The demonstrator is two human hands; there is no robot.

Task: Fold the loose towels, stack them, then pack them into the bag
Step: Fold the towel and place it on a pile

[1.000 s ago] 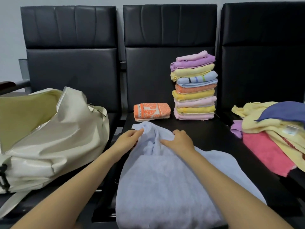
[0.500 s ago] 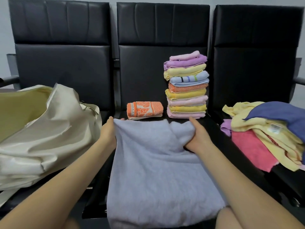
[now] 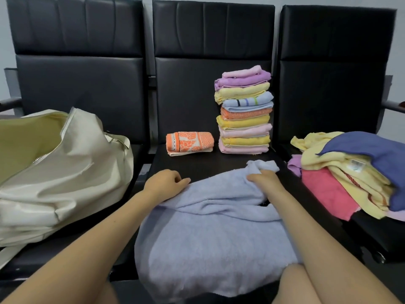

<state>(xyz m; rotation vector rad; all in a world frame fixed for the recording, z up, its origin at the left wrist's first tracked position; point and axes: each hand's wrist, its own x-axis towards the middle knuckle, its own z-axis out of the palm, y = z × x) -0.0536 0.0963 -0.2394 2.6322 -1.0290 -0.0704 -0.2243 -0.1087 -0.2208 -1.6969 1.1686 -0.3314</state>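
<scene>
A pale lilac towel (image 3: 210, 238) lies across the middle black seat and over my lap, its far edge bunched. My left hand (image 3: 164, 183) grips that far edge at its left corner. My right hand (image 3: 263, 182) holds the right corner, where the cloth humps up. Behind them stands a tall stack of folded towels (image 3: 244, 110), pink, purple, yellow, blue and orange. A single folded orange patterned towel (image 3: 189, 143) lies to the left of the stack. The cream bag (image 3: 65, 172) sits open on the left seat.
A loose heap of towels (image 3: 355, 170), yellow, navy, pink and purple, covers the right seat. Black padded seat backs (image 3: 210, 40) rise behind everything. An armrest (image 3: 392, 105) sticks out at the far right.
Both hands drew the towel's far edge back toward me from beside the folded towels, and the edge now lies bunched and rumpled instead of stretched flat.
</scene>
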